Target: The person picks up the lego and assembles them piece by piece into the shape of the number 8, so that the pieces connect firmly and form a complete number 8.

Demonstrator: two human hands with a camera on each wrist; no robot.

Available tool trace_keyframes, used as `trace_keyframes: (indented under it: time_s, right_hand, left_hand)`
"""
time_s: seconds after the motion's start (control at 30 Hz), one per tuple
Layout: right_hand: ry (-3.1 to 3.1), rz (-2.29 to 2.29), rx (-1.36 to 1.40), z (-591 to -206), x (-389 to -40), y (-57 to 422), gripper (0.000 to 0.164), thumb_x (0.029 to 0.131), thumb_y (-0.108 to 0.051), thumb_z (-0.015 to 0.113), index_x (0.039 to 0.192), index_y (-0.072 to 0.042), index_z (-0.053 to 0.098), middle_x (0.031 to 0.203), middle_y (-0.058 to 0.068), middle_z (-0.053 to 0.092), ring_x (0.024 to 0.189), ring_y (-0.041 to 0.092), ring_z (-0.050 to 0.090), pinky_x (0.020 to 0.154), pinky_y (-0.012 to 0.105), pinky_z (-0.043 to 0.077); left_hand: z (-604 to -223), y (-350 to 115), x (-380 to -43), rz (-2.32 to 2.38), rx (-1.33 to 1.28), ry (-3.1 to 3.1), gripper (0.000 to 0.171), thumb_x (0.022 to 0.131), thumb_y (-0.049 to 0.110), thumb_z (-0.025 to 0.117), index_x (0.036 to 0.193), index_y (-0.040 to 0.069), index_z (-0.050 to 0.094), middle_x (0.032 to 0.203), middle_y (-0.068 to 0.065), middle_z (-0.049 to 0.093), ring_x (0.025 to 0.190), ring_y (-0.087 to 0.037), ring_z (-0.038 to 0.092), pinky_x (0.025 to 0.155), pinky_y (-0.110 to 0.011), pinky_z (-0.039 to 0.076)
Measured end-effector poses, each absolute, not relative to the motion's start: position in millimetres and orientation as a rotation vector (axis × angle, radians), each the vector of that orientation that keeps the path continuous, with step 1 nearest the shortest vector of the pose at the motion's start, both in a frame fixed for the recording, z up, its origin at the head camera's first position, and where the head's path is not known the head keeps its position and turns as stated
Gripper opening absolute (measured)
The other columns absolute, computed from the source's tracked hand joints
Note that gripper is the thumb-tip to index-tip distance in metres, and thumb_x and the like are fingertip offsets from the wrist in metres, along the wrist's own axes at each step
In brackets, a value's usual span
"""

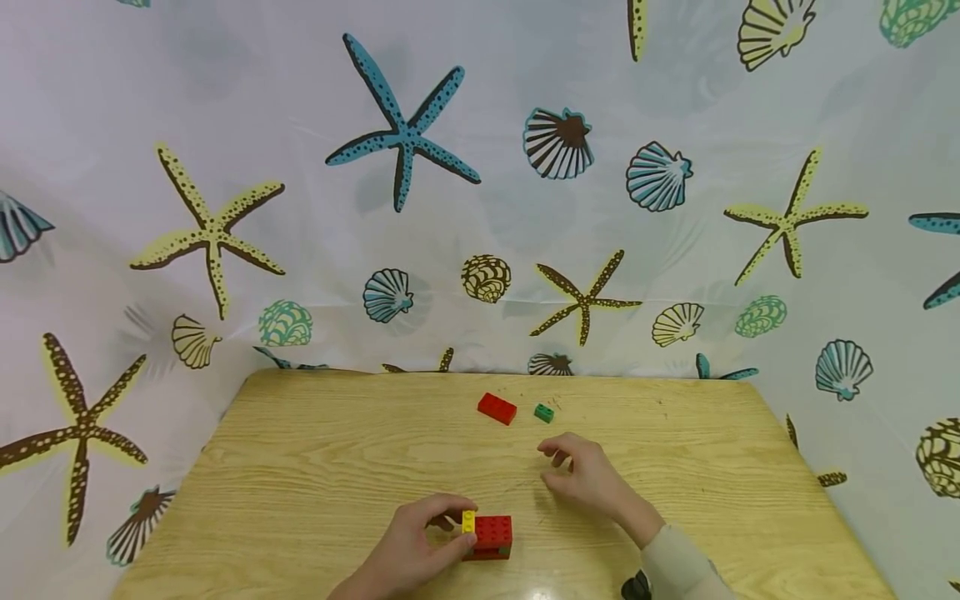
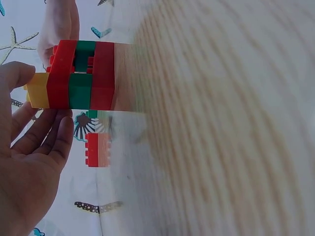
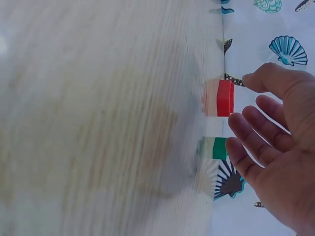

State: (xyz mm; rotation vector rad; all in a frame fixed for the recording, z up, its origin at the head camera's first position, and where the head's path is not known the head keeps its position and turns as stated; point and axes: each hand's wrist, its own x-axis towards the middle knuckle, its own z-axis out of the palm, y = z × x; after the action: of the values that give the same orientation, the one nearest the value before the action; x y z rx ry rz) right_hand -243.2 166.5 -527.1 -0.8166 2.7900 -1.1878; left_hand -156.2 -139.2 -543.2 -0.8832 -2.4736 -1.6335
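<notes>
My left hand (image 1: 412,537) pinches a small yellow brick (image 1: 468,523) between thumb and fingers. That brick sits on one end of a stack of toy bricks, topped by a red brick (image 1: 494,528). In the left wrist view, two green bricks (image 2: 80,91) stand with a gap between them, between the upper red brick (image 2: 60,81) and a lower red brick (image 2: 103,78). Away to the right, my right hand (image 1: 588,479) hovers over the table with fingers loosely bent and nothing held. Beyond its fingertips lies a small green brick (image 1: 543,412).
A loose red brick (image 1: 497,408) lies left of the small green one, near the far side of the wooden table (image 1: 337,450). Behind the table and along its sides hangs a white cloth (image 1: 480,225) printed with starfish and shells.
</notes>
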Motion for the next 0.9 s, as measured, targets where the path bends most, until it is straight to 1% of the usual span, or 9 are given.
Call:
trace_keyframes:
  time_s: [0.13, 0.3, 0.5, 0.6, 0.73, 0.9]
  right_hand:
    - [2.819, -1.164, -0.773, -526.9, -251.5, 168.6, 0.034, 0.095, -0.009, 0.074, 0.127, 0.000, 0.070, 0.115, 0.018, 0.070, 0.100, 0.029, 0.067, 0.080, 0.030, 0.054]
    - [2.844, -1.171, -0.708, -527.6, -260.9, 171.0, 0.034, 0.094, -0.009, 0.075, 0.127, 0.000, 0.070, 0.116, 0.018, 0.070, 0.101, 0.029, 0.067, 0.080, 0.031, 0.054]
    - [2.866, -1.218, -0.609, -531.4, -271.0, 171.5, 0.033, 0.094, -0.008, 0.074, 0.125, 0.001, 0.070, 0.118, 0.019, 0.070, 0.101, 0.030, 0.068, 0.081, 0.033, 0.056]
    - [2.868, -1.235, -0.558, -532.7, -275.9, 170.8, 0.033, 0.095, -0.008, 0.074, 0.126, 0.001, 0.070, 0.120, 0.019, 0.070, 0.102, 0.029, 0.068, 0.081, 0.034, 0.055]
    - [2.882, -1.227, -0.496, -533.8, -282.4, 169.2, 0.034, 0.096, -0.009, 0.073, 0.129, -0.001, 0.069, 0.125, 0.018, 0.069, 0.102, 0.026, 0.066, 0.080, 0.033, 0.054]
    - [2.894, -1.238, -0.452, -534.5, -287.6, 167.3, 0.033, 0.097, -0.009, 0.073, 0.129, -0.001, 0.069, 0.125, 0.020, 0.068, 0.100, 0.026, 0.066, 0.078, 0.035, 0.055]
  left_hand:
    - [-544.6, -138.7, -156.3, -1.634, -0.877, -2.476, 0.029, 0.101, 0.022, 0.074, 0.126, 0.008, 0.072, 0.118, -0.011, 0.076, 0.100, -0.008, 0.068, 0.081, -0.035, 0.063]
    - [-546.2, -138.3, -156.4, -1.622, -0.881, -2.464, 0.028, 0.101, 0.022, 0.074, 0.126, 0.009, 0.072, 0.117, -0.010, 0.076, 0.100, -0.007, 0.068, 0.081, -0.034, 0.063]
    - [-547.4, -139.2, -155.5, -1.635, -0.876, -2.452, 0.027, 0.101, 0.021, 0.074, 0.126, 0.010, 0.072, 0.117, -0.012, 0.076, 0.100, -0.006, 0.067, 0.081, -0.034, 0.063]
    - [-548.9, -139.3, -155.7, -1.628, -0.857, -2.470, 0.028, 0.100, 0.022, 0.074, 0.126, 0.011, 0.072, 0.117, -0.008, 0.076, 0.100, -0.005, 0.067, 0.081, -0.034, 0.063]
    - [-550.5, -139.1, -156.1, -1.632, -0.830, -2.495, 0.030, 0.100, 0.023, 0.075, 0.126, 0.009, 0.072, 0.117, -0.005, 0.076, 0.100, -0.003, 0.066, 0.082, -0.034, 0.063]
    - [-551.8, -139.1, -156.2, -1.634, -0.826, -2.497, 0.031, 0.100, 0.023, 0.075, 0.127, 0.009, 0.072, 0.117, -0.005, 0.076, 0.100, -0.004, 0.066, 0.082, -0.034, 0.062]
